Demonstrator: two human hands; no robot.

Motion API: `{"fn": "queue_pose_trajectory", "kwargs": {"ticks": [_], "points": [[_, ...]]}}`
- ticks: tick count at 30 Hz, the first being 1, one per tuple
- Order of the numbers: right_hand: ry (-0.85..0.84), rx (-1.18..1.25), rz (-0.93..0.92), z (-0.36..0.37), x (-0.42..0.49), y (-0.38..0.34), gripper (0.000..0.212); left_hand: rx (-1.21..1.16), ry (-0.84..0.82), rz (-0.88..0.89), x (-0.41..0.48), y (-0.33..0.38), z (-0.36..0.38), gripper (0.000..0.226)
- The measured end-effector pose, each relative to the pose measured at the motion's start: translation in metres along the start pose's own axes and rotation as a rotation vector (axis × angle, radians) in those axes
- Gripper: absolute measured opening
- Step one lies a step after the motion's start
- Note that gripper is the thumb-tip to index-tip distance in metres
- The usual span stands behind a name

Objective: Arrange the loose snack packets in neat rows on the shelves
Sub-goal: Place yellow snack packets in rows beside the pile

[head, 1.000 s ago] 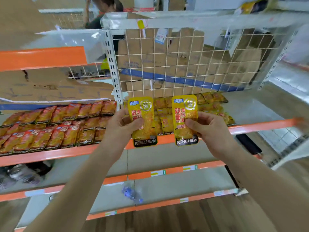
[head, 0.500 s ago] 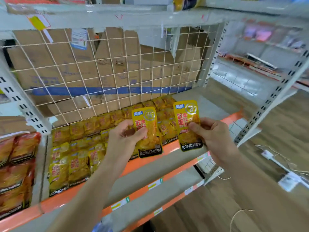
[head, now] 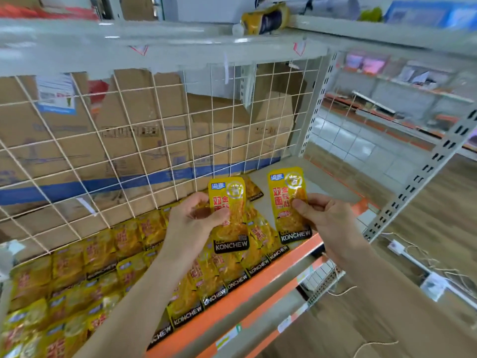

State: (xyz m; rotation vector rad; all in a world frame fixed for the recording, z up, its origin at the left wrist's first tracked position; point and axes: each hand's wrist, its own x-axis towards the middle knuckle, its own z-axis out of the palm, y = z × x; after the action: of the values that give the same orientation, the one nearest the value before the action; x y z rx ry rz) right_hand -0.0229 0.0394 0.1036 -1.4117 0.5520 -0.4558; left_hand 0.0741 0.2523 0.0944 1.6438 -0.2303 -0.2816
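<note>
Hands are raised side by side in front of a shelf (head: pixel 329 183), each holding one yellow snack packet upright with its printed face toward the camera. The left hand (head: pixel 191 220) pinches the left packet (head: pixel 233 226) at its left edge, thumb across the front and fingers curled behind. The right hand (head: pixel 327 218) pinches the right packet (head: pixel 287 202) at its right edge in the same way. The two packets are near each other but apart, and both hang above the right part of the shelf, close to its orange front edge (head: pixel 260 280). Each has red lettering on yellow and a black band at the bottom reading KONCHEW. Below and to the left of them, many matching packets (head: pixel 116 264) lie flat on the shelf in overlapping rows that run from the front edge back to a white wire grid (head: pixel 129 140). The right end of the shelf shows bare grey board. Behind the grid stand brown cardboard boxes (head: pixel 160 112), one with a blue stripe. A grey upper shelf (head: pixel 129 40) crosses the top of the view, and a blurred yellow and dark pack (head: pixel 265 19) lies on it. A white slotted post (head: pixel 423 171) rises at the right, and beyond it a power strip (head: pixel 397 247) with its cord lies on the wooden floor (head: pixel 438 223).
</note>
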Motion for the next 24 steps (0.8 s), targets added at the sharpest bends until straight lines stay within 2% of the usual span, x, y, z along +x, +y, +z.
{"fn": "queue_pose_trajectory", "kwargs": {"ticks": [10, 17, 24], "points": [[-0.028, -0.051, -0.028, 0.022, 0.03, 0.007, 0.008, -0.043, 0.006, 0.041, 0.027, -0.004, 0.002, 0.01], [-0.06, -0.053, 0.025, 0.022, 0.056, 0.017, 0.006, -0.051, 0.047, -0.009, 0.04, -0.023, 0.002, 0.024], [-0.169, -0.066, -0.009, 0.018, 0.098, 0.021, 0.012, -0.064, 0.138, -0.018, 0.044, -0.026, 0.017, 0.013]]}}
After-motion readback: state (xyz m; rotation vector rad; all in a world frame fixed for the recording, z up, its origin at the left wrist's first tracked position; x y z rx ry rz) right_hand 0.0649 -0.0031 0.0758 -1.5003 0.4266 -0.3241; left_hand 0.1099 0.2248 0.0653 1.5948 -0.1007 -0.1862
